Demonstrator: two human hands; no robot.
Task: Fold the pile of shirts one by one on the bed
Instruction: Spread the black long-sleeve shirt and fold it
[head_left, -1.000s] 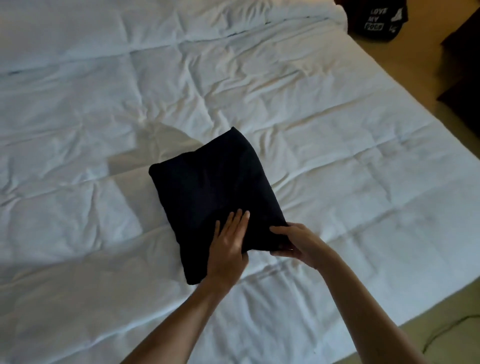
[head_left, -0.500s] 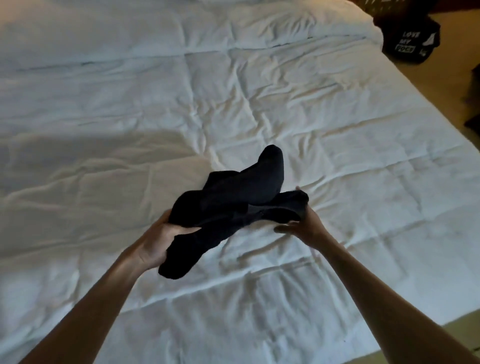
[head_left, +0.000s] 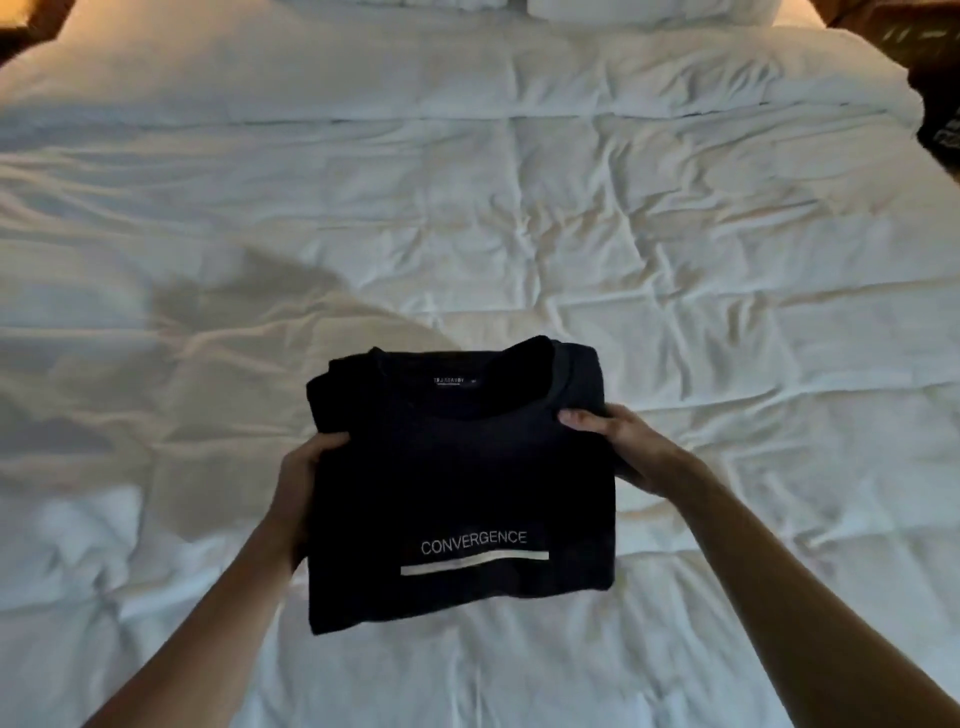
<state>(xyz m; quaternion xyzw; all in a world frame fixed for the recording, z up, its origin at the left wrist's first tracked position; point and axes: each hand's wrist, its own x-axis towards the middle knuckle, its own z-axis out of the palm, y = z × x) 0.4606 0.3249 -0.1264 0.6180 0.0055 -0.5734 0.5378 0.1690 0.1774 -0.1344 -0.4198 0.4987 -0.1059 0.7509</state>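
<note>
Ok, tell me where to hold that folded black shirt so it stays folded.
Grip the folded black shirt at its two side edges near the collar end, coming in from left and right. The layers stack there, so pinching both edges probably keeps them together. The left hand and right hand already hold it so, thumbs on top.

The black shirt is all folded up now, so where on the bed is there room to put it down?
Nearly anywhere: the white duvet lies bare from the folded shirt up to the pillows, and to both sides. It is crowded only at the far right edge, where a dark printed thing sits. Both the left hand and right hand grip the shirt.
</note>
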